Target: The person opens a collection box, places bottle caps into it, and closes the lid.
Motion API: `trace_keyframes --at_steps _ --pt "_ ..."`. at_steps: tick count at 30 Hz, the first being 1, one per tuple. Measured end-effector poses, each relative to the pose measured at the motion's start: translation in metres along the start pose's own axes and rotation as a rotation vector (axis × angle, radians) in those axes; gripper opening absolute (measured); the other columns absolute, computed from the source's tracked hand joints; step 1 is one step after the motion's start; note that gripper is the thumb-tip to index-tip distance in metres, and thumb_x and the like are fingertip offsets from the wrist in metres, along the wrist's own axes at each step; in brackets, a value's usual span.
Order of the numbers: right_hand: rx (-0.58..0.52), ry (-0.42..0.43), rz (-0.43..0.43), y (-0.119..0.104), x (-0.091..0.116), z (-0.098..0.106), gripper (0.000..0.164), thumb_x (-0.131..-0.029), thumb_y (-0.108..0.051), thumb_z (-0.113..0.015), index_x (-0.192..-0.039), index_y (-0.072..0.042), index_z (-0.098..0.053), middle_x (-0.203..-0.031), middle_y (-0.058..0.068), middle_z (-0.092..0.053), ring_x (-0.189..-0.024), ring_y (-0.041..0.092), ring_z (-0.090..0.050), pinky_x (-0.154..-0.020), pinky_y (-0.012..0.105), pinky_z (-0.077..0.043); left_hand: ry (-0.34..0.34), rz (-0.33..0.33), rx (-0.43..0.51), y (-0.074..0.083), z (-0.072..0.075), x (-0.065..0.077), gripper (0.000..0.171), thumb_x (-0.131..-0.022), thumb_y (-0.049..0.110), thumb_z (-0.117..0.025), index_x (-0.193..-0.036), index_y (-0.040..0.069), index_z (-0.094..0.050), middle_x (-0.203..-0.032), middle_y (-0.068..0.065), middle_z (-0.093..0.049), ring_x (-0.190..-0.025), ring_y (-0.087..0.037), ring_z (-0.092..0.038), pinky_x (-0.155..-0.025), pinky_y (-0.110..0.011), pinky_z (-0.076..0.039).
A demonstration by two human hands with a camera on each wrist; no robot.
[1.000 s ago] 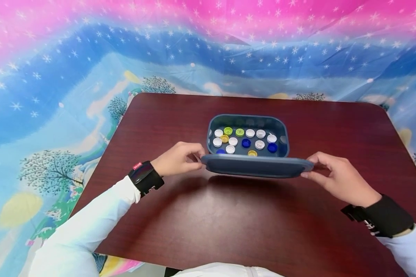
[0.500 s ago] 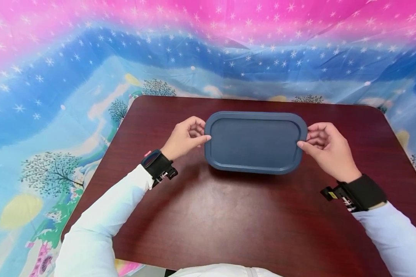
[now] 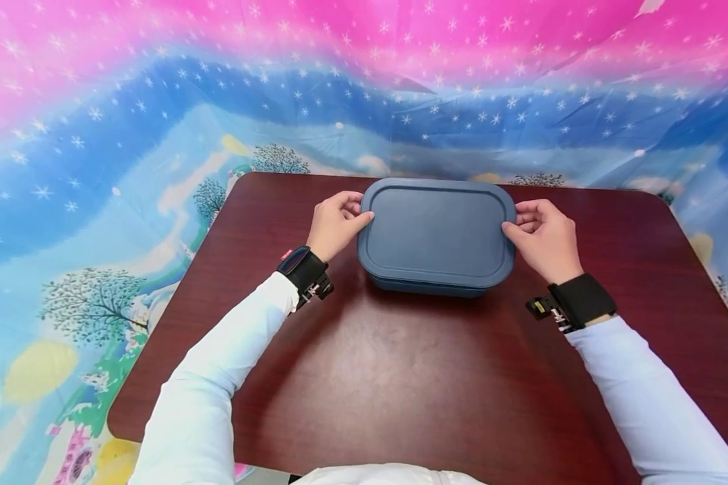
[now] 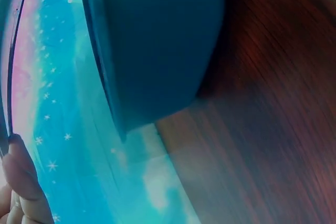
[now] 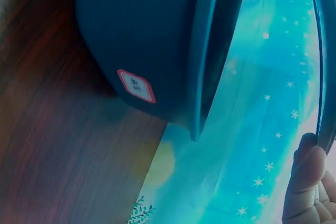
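Observation:
A dark blue-grey rectangular lid (image 3: 437, 232) with rounded corners is held level over a matching plastic box (image 3: 427, 288). My left hand (image 3: 335, 225) pinches its left end, thumb on top and fingers underneath. At the opposite end, my right hand (image 3: 546, 241) grips it the same way. Both wrist views show a gap between the lid (image 5: 328, 51) and the rim of the box (image 4: 157, 45). The box's contents are hidden under the lid in the head view. A small red-bordered label (image 5: 136, 86) is stuck on the box's side.
The box stands toward the back of a dark red-brown wooden table (image 3: 394, 377) with rounded corners. Behind it hangs a pink and blue cloth (image 3: 315, 87) printed with snowflakes and trees. A black band with a small camera is strapped on each wrist.
The lid has tipped from nearly upright to level and moved back over the box, hiding the coloured bottle caps inside. Both hands moved away from the body with it, keeping their hold.

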State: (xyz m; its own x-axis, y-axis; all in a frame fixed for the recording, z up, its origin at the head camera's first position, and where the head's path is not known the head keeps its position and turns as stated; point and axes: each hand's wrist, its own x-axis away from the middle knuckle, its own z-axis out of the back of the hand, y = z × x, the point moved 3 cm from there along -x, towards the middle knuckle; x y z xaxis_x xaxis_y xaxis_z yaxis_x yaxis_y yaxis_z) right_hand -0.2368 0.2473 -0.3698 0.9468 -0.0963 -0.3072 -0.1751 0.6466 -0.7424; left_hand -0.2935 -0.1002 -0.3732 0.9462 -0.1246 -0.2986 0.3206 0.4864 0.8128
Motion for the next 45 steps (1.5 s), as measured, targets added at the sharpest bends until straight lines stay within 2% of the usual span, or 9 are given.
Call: trace_keyframes --at_steps 6,13,18,24,27,31,36,42,45 --pt "0.059 -0.040 -0.037 0.007 -0.008 -0.009 0.036 -0.093 -0.022 -0.064 -0.120 0.000 -0.061 -0.098 0.015 -0.064 -0.073 0.000 -0.054 -0.065 0.015 -0.044 -0.027 0.030 -0.068 -0.009 -0.009 -0.006 0.041 -0.085 0.019 -0.076 -0.121 0.001 -0.067 -0.089 -0.007 -0.065 -0.073 -0.017 -0.061 -0.067 -0.026 -0.050" --pt "0.093 -0.082 -0.063 0.013 -0.010 -0.016 0.037 -0.094 -0.023 -0.063 -0.122 0.003 -0.062 -0.101 0.019 -0.063 -0.081 0.022 -0.058 -0.065 0.021 -0.044 -0.079 0.056 -0.137 -0.018 -0.017 -0.007 0.046 -0.088 0.021 -0.073 -0.126 -0.002 -0.062 -0.096 -0.011 -0.061 -0.074 -0.018 -0.059 -0.063 -0.025 -0.046" --pt "0.113 -0.085 -0.061 0.018 -0.011 -0.022 0.036 -0.094 -0.021 -0.063 -0.119 0.004 -0.064 -0.099 0.021 -0.064 -0.083 0.028 -0.060 -0.066 0.024 -0.045 -0.098 0.045 -0.226 -0.022 -0.022 -0.007 0.044 -0.090 0.021 -0.071 -0.126 -0.002 -0.061 -0.109 -0.016 -0.064 -0.072 -0.018 -0.057 -0.063 -0.024 -0.043" --pt "0.136 -0.106 -0.061 0.021 -0.012 -0.028 0.037 -0.093 -0.020 -0.063 -0.119 0.007 -0.064 -0.098 0.022 -0.065 -0.083 0.031 -0.061 -0.069 0.034 -0.047 -0.112 0.044 -0.311 -0.026 -0.028 -0.008 0.037 -0.092 0.021 -0.067 -0.121 -0.002 -0.065 -0.126 -0.014 -0.062 -0.056 -0.020 -0.052 -0.053 -0.024 -0.034" --pt "0.149 -0.116 -0.058 0.023 -0.011 -0.030 0.037 -0.093 -0.019 -0.063 -0.118 0.008 -0.064 -0.098 0.023 -0.066 -0.084 0.032 -0.062 -0.071 0.039 -0.049 -0.130 0.056 -0.337 -0.027 -0.030 -0.008 0.036 -0.093 0.022 -0.066 -0.119 -0.003 -0.066 -0.127 -0.014 -0.061 -0.059 -0.023 -0.057 -0.052 -0.023 -0.033" --pt "0.167 -0.120 -0.054 0.023 -0.011 -0.032 0.037 -0.093 -0.017 -0.062 -0.119 0.008 -0.064 -0.098 0.023 -0.067 -0.085 0.033 -0.063 -0.075 0.045 -0.050 -0.154 0.053 -0.395 -0.026 -0.032 -0.009 0.039 -0.094 0.023 -0.064 -0.122 -0.004 -0.064 -0.126 -0.015 -0.062 -0.083 -0.025 -0.066 -0.056 -0.024 -0.035" --pt "0.180 -0.126 -0.065 0.019 -0.011 -0.031 0.038 -0.094 -0.018 -0.061 -0.121 0.009 -0.063 -0.100 0.026 -0.067 -0.085 0.035 -0.063 -0.076 0.049 -0.052 -0.182 0.031 -0.467 -0.025 -0.033 -0.010 0.039 -0.094 0.024 -0.064 -0.124 -0.002 -0.063 -0.124 -0.016 -0.063 -0.103 -0.028 -0.064 -0.065 -0.026 -0.042" --pt "0.226 -0.125 -0.050 0.014 -0.008 -0.031 0.038 -0.094 -0.016 -0.060 -0.121 0.011 -0.062 -0.081 0.023 -0.067 -0.073 0.033 -0.062 -0.066 0.046 -0.050 -0.213 0.017 -0.497 -0.023 -0.035 -0.010 0.039 -0.095 0.024 -0.063 -0.125 0.000 -0.063 -0.124 -0.019 -0.062 -0.093 -0.026 -0.066 -0.065 -0.028 -0.044" --pt "0.252 -0.137 -0.044 0.013 -0.007 -0.031 0.039 -0.094 -0.016 -0.059 -0.121 0.013 -0.061 -0.079 0.024 -0.066 -0.068 0.032 -0.060 -0.063 0.045 -0.049 -0.223 0.011 -0.505 -0.022 -0.035 -0.010 0.038 -0.095 0.023 -0.063 -0.125 -0.001 -0.064 -0.123 -0.019 -0.063 -0.095 -0.025 -0.066 -0.068 -0.028 -0.044"
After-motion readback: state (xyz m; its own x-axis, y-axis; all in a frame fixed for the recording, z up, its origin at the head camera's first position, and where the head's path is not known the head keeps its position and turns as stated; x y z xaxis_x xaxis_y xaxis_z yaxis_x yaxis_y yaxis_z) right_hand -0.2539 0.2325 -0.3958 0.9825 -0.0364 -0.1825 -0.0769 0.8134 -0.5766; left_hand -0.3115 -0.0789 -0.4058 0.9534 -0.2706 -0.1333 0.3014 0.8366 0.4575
